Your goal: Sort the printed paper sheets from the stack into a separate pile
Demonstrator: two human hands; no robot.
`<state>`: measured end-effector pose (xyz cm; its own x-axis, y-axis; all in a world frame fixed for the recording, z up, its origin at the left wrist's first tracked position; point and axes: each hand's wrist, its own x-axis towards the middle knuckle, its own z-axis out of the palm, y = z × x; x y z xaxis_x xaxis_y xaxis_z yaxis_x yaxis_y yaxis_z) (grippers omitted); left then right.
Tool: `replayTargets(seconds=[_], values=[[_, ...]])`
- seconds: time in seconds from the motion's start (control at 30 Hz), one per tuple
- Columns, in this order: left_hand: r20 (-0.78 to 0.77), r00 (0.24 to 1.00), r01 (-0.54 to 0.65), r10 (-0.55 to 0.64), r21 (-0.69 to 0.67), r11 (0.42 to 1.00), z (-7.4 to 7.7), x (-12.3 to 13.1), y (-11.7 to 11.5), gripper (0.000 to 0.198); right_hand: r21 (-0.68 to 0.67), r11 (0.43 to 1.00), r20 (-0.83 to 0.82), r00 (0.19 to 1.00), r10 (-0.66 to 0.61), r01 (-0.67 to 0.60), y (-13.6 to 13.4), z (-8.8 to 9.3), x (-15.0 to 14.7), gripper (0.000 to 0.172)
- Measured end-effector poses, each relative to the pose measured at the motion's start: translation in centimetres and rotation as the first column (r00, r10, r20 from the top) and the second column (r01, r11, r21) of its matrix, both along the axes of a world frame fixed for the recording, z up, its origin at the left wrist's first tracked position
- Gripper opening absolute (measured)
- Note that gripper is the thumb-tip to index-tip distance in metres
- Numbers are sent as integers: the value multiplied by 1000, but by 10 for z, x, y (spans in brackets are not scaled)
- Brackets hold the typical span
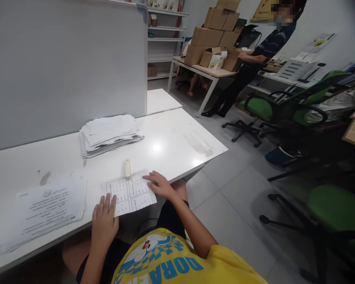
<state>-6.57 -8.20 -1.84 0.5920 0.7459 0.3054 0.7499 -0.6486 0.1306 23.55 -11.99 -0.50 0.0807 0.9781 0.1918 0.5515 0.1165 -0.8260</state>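
Head view: desk (171, 130) under sheet (136, 194), panel (65, 67) beyond, block (127, 167) at sheet's far edge; left hand (105, 219), right hand (161, 185) touch sheet, unclenched.

past the sheet (123, 195), the table (168, 138) offers room rightward; paper stack (112, 130) and partition (68, 67) block straight ahead.

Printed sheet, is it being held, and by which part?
No clear grip on the sheet: left hand rests on its left edge, right hand on its right.
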Motion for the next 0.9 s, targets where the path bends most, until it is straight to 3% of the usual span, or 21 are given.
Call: replayTargets(seconds=[0.1,0.2,0.3,0.47,0.57,0.7,0.9], values=[[-32,998,45,-47,-55,997,2,9,1,77,-10,985,-120,977,-175,175,4,-3,-1,37],[-57,984,156,-166,-146,977,9,16,13,67,-23,940,-213,917,-338,341,12,-8,-4,36],[-22,977,205,-213,-186,961,20,25,37,60,-38,917,-260,882,-393,397,17,-10,-6,35],[137,983,144,-120,-177,974,44,70,80,57,-103,932,-283,888,-362,347,19,-5,1,35],[100,992,106,-81,-280,954,50,105,95,61,-113,964,-236,936,-263,242,21,1,12,36],[60,988,152,-140,-401,903,44,126,108,60,-124,976,-213,956,-204,180,27,5,26,35],[210,961,240,-179,-312,919,24,120,122,53,-160,967,-318,917,-239,196,33,3,33,35]])
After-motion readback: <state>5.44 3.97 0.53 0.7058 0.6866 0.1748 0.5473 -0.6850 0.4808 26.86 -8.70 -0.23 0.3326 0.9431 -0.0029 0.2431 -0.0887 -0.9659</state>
